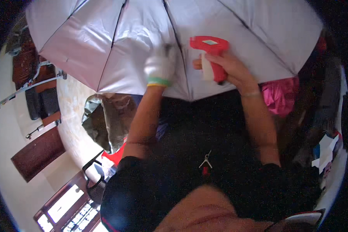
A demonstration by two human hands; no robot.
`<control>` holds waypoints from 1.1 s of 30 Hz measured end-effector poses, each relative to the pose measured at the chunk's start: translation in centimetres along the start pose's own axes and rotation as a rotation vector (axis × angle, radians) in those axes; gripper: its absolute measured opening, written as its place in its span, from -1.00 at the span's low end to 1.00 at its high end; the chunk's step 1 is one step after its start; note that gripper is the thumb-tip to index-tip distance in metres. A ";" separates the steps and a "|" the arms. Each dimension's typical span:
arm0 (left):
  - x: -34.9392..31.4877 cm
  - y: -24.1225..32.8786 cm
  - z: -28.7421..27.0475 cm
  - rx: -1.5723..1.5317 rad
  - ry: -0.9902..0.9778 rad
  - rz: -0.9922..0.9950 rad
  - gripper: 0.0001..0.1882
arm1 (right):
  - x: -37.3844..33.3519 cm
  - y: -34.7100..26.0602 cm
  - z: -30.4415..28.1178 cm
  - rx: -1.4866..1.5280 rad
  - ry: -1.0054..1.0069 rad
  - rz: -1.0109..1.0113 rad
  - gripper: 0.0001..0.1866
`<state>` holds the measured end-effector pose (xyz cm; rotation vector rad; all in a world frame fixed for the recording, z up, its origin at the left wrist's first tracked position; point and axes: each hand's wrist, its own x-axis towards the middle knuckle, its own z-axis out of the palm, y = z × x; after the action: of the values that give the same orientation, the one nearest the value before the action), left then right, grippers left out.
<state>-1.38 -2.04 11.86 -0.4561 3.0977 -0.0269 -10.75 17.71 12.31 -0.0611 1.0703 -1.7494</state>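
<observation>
A wide silvery umbrella canopy (135,58) is spread in front of me, with its dark ribs fanning outward. My right hand (237,69) is closed round the grip of a red-and-white pistol-shaped tool (214,44), held over the canopy. The tool's red head points left and has a small pale panel on top. My left hand (158,67), in a white glove with a green and yellow cuff, is at the canopy between two ribs. Motion smears its fingers, so I cannot make out whether it grips the fabric.
Shiny silver-grey material (110,125) lies left of my left forearm. A bright pink bundle (280,96) sits beyond my right forearm. Farther left are a metal rod (31,89) and dark furniture (48,104). White papers (326,154) lie at the right edge.
</observation>
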 end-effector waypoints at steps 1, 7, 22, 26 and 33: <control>1.3 -1.9 2.2 -0.501 0.226 -0.333 -0.44 | -1.1 -1.3 0.6 -0.034 -0.026 -0.030 -0.67; 7.0 2.7 -0.8 -0.137 -0.039 -0.370 -0.24 | -4.5 -7.3 0.6 -0.160 0.185 -0.394 -0.66; 10.4 -13.4 -4.1 0.139 0.375 -0.064 -0.58 | -1.4 -1.5 -6.1 -0.404 0.473 -0.372 -0.71; 8.7 -3.5 -5.2 -0.106 0.265 -0.188 -0.45 | -3.1 -3.7 -2.7 -0.512 0.398 -0.314 -0.71; 12.5 -1.8 -4.5 -0.391 0.145 -0.374 -0.59 | 5.1 -7.4 -2.1 -0.688 0.127 -0.150 -0.67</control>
<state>-12.89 -7.28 16.25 -1.0816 3.1000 0.5736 -19.56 15.55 13.87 -0.4711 1.7589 -1.4508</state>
